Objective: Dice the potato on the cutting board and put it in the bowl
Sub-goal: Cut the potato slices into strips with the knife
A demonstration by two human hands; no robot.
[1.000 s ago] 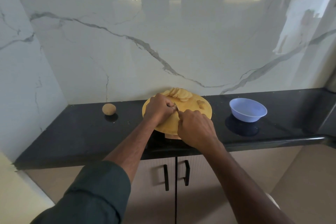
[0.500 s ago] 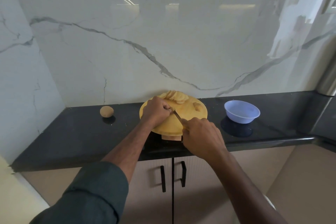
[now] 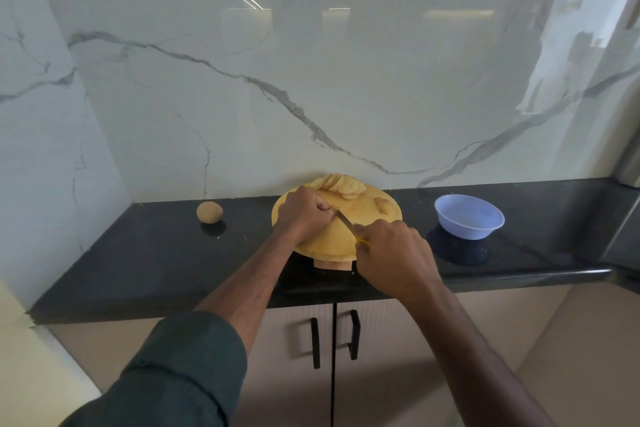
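On the black glossy stone desk point(image 3: 156, 253) lies a round yellow wooden cutting board point(image 3: 332, 236). The left hand point(image 3: 304, 215) is curled over a small piece of potato near the middle of the board; the piece itself is almost hidden under the fingers, so I cannot tell its shape. I think the fingers are bent so to hold the piece steady and keep the tips away from the edge. The right hand point(image 3: 394, 253) grasps the yellow handle of a small knife point(image 3: 344, 218), and the blade points toward the left fingers. A pile of round pale potato slices point(image 3: 341, 184) waits at the far edge of the board, probably set aside for dicing, and a few cut pieces point(image 3: 382, 203) lie at the right part. The light blue plastic bowl point(image 3: 469, 217) stands to the right, apart from the board, seemingly without potato inside. A whole brown potato point(image 3: 209, 212) rests at the left. No label or writing can be read.
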